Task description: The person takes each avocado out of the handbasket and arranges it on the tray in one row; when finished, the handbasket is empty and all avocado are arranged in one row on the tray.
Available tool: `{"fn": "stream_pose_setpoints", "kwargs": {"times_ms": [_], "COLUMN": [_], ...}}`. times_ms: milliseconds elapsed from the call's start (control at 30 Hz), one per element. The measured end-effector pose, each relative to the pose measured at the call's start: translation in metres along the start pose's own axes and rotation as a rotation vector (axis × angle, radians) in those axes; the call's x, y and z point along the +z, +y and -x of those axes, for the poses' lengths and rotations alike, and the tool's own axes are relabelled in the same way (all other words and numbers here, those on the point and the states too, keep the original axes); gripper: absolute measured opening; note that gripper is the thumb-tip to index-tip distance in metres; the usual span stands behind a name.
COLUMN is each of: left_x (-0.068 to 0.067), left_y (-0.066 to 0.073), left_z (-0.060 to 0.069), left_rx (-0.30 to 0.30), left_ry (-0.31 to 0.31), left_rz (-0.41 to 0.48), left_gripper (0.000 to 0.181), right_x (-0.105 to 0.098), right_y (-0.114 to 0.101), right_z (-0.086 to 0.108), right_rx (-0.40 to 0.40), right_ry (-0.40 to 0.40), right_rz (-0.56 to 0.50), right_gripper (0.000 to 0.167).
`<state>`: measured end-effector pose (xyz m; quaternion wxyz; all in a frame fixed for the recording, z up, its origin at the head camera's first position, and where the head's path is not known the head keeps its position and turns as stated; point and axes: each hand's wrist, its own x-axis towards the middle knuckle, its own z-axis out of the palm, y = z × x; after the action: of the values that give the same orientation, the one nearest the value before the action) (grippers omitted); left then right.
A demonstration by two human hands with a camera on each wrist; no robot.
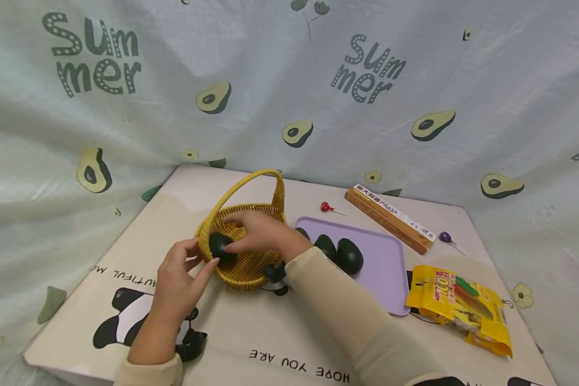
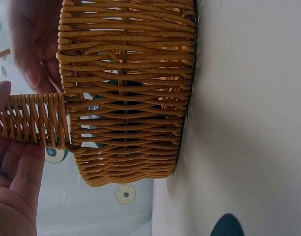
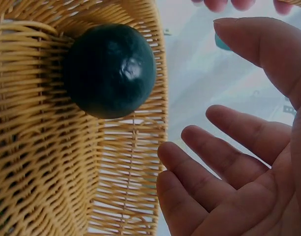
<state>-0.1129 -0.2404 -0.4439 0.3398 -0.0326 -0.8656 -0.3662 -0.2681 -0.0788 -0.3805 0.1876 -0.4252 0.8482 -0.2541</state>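
Note:
A yellow wicker basket (image 1: pixel 251 268) with an arched handle stands left of the table's middle. My left hand (image 1: pixel 179 279) holds the near-left base of its handle; in the left wrist view, the thumb and fingers lie on either side of the woven handle (image 2: pixel 35 120). One dark green avocado (image 3: pixel 111 71) rests inside against the basket wall. Over the basket is my right hand (image 1: pixel 260 233), its fingers spread and apart from the avocado in the right wrist view. Three more dark avocados (image 1: pixel 349 256) sit on a lavender tray (image 1: pixel 378 268), partly hidden by the right arm.
Behind the tray lie a red lollipop (image 1: pixel 325 207) and a long brown pasta box (image 1: pixel 391 220). A purple lollipop (image 1: pixel 445 237) and a yellow candy bag (image 1: pixel 463 305) are at the right. Printed cloth (image 1: pixel 270 64) hangs behind the table.

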Motion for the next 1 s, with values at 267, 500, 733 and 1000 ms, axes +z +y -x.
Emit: {"fn": "stream_pose_setpoints", "kwargs": {"times_ms": [267,500,733,1000], "left_x": [-0.001,0.0,0.001,-0.001], "left_y": [0.001,0.002,0.002,0.003], "left_z": [-0.002,0.001,0.001,0.001], "left_rx": [0.011,0.002,0.009,-0.012], "left_ry": [0.005,0.001,0.001,-0.006], "left_rz": [-0.013,0.008,0.019,0.002], "left_gripper": [0.058,0.057,0.056,0.057], "right_x": [0.001,0.007,0.014,0.024], "right_y": [-0.005,-0.006,-0.004,-0.003], "right_z": [-0.01,-0.018,-0.027,-0.036], "right_rx": [0.033,0.012,0.015,0.03], "right_ry": [-0.011,-0.051,-0.079,-0.105], "right_rz": [0.012,0.009,-0.029,-0.081], "right_gripper": [0.067,0.065,0.061,0.056]}}
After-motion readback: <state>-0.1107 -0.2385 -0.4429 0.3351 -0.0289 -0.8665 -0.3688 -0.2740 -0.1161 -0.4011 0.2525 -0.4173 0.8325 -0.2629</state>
